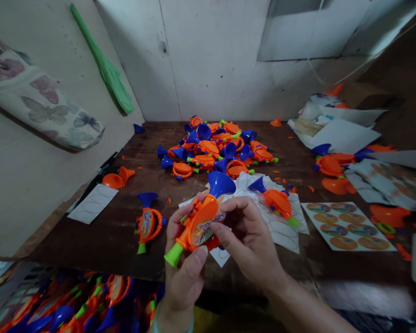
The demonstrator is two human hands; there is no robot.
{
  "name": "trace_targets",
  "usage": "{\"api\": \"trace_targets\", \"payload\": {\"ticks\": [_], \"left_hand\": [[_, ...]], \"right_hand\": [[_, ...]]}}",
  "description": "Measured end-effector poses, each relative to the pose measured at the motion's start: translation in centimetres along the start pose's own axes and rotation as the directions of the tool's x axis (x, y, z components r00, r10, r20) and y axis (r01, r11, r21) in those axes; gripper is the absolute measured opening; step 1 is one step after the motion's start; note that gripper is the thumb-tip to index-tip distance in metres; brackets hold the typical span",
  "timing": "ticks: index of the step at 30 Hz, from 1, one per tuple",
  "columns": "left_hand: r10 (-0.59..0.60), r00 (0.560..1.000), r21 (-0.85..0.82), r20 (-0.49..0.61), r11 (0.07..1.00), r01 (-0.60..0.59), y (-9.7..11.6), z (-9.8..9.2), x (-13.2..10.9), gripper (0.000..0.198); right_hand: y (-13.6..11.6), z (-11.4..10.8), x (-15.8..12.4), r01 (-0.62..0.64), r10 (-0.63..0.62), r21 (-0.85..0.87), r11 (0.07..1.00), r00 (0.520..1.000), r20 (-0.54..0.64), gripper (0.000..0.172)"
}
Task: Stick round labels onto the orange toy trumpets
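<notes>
My left hand (185,273) is wrapped round an orange toy trumpet (203,215) with a blue bell at the top and a lime-green mouthpiece at the lower left. An oval printed sticker (204,231) lies on the trumpet's flat side. The thumb and forefinger of my right hand (247,236) pinch the sticker's right edge against the toy. Left of my hands lies another toy trumpet (146,224) with a sticker on it. To the right, a third trumpet (276,202) rests on white backing sheets (287,238) with oval outlines.
A heap of toy trumpets (211,148) sits at the back of the brown table (100,245). A sheet of oval stickers (348,226) lies at the right. Below the front left edge, a crate (17,296) holds more trumpets. A butterfly-print bag (48,106) hangs on the left wall.
</notes>
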State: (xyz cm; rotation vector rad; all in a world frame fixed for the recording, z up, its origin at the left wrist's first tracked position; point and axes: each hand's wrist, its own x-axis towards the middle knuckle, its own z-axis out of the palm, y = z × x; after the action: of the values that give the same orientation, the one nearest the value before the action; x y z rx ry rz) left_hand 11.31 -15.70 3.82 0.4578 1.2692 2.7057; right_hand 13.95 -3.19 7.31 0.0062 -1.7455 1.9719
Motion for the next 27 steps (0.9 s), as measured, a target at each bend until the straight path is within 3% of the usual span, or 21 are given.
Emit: {"api": "trace_targets", "payload": {"ticks": [11,13,15,19,27], "left_hand": [[-0.007,0.998,0.122,-0.058,0.992,0.014,-0.9,-1.1,-0.4,0.047],[0.0,0.995,0.161,-0.098,0.987,0.016,-1.1,-1.1,-0.4,0.044],[0.045,0.991,0.203,-0.125,0.979,-0.018,-1.1,-0.7,-0.6,0.042],[0.196,0.974,0.299,-0.114,0.942,-0.155,-1.1,0.1,-0.9,0.035],[0.211,0.97,0.307,-0.123,0.937,-0.165,-1.4,0.4,-1.2,0.035]], "right_hand": [[0.5,-0.1,-0.2,0.007,-0.008,-0.077,0.997,1.0,-0.009,0.021],[0.7,-0.1,-0.2,0.056,-0.058,-0.125,0.991,0.998,-0.009,0.02],[0.7,-0.2,0.2,0.173,-0.182,-0.247,0.954,0.983,-0.018,0.02],[0.4,-0.4,1.2,0.354,-0.4,-0.511,0.783,0.916,0.02,0.021],[-0.1,0.3,1.6,0.378,-0.401,-0.546,0.747,0.912,0.084,0.021]]}}
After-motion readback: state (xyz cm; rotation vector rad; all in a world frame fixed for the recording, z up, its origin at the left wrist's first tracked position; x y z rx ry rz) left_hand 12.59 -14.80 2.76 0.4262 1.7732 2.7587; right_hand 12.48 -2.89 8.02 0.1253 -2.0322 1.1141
